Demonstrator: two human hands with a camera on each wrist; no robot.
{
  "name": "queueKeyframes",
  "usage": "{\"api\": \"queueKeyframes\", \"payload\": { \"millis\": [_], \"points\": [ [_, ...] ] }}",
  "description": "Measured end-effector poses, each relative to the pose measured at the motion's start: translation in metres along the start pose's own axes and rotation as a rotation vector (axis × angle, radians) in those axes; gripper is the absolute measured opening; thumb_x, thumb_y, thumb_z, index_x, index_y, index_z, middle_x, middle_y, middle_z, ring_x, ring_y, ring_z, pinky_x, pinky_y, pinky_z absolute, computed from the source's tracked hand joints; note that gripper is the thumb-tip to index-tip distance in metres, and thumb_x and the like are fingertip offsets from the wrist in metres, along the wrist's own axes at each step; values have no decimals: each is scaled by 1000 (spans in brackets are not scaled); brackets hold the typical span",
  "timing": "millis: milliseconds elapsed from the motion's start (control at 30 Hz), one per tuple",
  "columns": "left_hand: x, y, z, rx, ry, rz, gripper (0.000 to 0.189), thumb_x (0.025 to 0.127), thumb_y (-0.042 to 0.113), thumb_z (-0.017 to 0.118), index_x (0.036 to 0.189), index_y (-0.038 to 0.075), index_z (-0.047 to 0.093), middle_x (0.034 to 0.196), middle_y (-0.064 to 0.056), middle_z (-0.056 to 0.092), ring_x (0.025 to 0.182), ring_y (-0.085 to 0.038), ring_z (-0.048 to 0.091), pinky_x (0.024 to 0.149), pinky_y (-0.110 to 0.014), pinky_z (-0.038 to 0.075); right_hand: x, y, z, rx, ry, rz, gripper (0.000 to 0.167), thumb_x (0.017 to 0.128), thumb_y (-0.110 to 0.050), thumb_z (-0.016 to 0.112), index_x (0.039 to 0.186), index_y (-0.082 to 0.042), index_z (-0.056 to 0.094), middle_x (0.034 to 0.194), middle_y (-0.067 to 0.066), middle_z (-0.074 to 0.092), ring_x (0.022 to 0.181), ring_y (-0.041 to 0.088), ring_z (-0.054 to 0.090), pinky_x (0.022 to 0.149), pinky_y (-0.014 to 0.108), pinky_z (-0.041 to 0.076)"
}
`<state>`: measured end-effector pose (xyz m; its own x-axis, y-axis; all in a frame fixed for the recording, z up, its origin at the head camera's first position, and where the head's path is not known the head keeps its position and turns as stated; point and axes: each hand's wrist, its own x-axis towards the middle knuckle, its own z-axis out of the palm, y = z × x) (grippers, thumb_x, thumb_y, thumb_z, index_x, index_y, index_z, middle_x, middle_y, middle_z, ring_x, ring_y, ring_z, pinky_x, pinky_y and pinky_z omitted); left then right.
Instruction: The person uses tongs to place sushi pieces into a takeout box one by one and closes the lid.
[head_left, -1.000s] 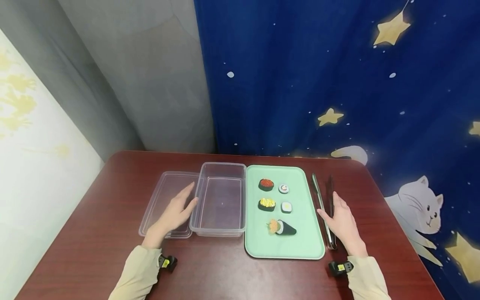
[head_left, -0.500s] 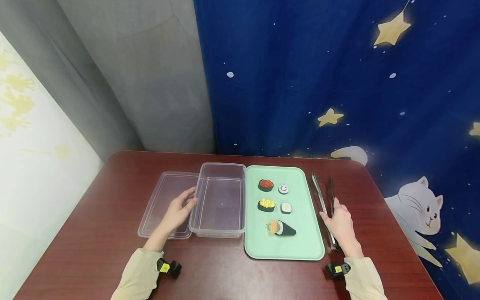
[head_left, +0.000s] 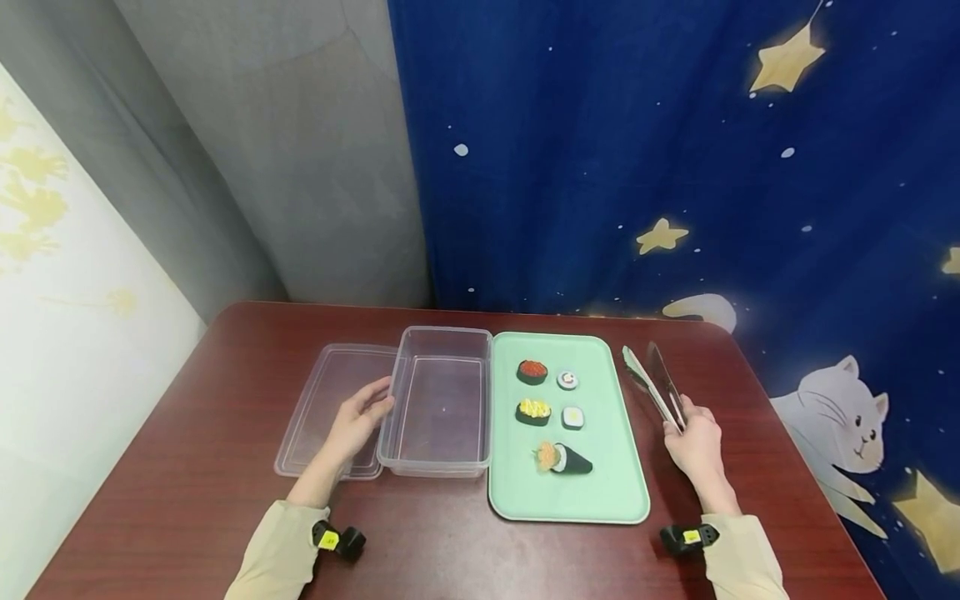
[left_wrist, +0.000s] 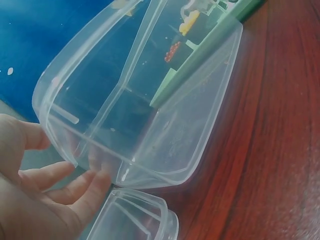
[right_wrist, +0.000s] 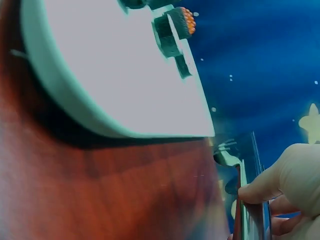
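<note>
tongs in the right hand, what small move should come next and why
Probably swing the tongs left over the green tray, toward the small round roll. The right hand grips them with their ends spread apart, all five sushi pieces lie on the tray, and in the head view that roll looks closest to the spread ends.

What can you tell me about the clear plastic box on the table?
The clear box looks like colourless, see-through plastic, rectangular with rounded corners and a raised rim. It stands upright on the reddish-brown table, open at the top, with nothing seen inside. A clear lid lies at its left, the green tray at its right. The left hand touches its left side.
</note>
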<state>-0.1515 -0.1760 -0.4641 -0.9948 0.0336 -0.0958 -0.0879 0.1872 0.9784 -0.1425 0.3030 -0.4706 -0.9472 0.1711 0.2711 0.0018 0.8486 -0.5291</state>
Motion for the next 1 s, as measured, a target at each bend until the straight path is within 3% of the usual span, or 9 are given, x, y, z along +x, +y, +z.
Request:
{"api": "queueKeyframes", "payload": {
  "millis": [233, 467, 600, 767, 1000],
  "points": [
    [-2, -2, -1, -35, 8, -18, 47, 96, 11, 51, 139, -3, 38, 137, -27, 43, 123, -37, 46, 102, -41, 40, 7, -8, -7, 15, 33, -107, 52, 76, 6, 62, 124, 19, 47, 107, 39, 52, 98, 51, 50, 83, 60, 41],
    [-1, -4, 0, -43, 14, -10, 46, 96, 10, 51, 139, -3, 39, 136, -26, 45, 122, -36, 47, 101, -39, 41, 16, -20, -7, 41, 10, -221, 52, 76, 8, 66, 125, 16, 50, 107, 34, 55, 87, 41, 57, 65, 46, 50],
    [0, -5, 1, -55, 15, -20, 46, 96, 9, 50, 139, -3, 39, 137, -26, 44, 123, -35, 47, 102, -39, 41, 21, -24, -4, 62, -8, -298, 52, 74, 10, 67, 124, 14, 52, 105, 32, 58, 85, 40, 58, 65, 47, 47],
    [0, -4, 2, -62, 24, -34, 46, 96, 10, 50, 139, -2, 40, 137, -25, 44, 123, -34, 46, 102, -39, 41, 26, -30, 0, 85, -78, -374, 52, 75, 10, 68, 124, 12, 52, 106, 29, 58, 88, 41, 58, 69, 51, 48],
    [0, -2, 2, -80, 32, -47, 45, 96, 11, 51, 139, -1, 41, 137, -23, 46, 123, -33, 47, 102, -38, 41, 35, -35, 5, 96, -241, -452, 53, 77, 10, 68, 128, 9, 51, 112, 24, 58, 98, 38, 58, 76, 49, 51]
  ]
}}
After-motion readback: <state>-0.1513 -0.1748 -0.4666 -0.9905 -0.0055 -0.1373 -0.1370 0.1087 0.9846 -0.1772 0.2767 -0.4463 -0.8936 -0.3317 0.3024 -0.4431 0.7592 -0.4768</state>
